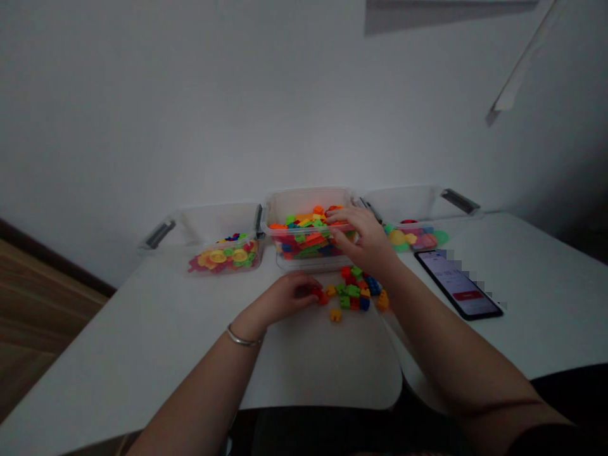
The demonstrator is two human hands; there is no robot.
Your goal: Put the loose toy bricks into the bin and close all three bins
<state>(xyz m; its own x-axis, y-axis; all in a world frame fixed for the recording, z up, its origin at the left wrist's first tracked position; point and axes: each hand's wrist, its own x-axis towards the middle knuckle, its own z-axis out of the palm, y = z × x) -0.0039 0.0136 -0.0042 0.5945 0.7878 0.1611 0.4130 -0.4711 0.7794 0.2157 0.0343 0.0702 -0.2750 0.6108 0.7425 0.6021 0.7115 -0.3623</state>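
Note:
My left hand (287, 296), with a bracelet at the wrist, rests low over the table with its fingers closed on a red toy block (320, 295). Just right of it lies a small cluster of green, red, yellow and blue building blocks (352, 291), with one yellow block (335, 315) a little nearer to me. My right hand (363, 235) reaches over the right side of a clear plastic box (308, 196) filled with colourful blocks (304, 221). Its fingers are apart above the blocks, and I see nothing held between them.
A clear box (213, 215) of mixed plastic pieces stands on the left, another box (403, 196) on the right. A phone (458, 284) with a lit screen lies on the white table (327, 367). Behind the boxes rises a wall (285, 95).

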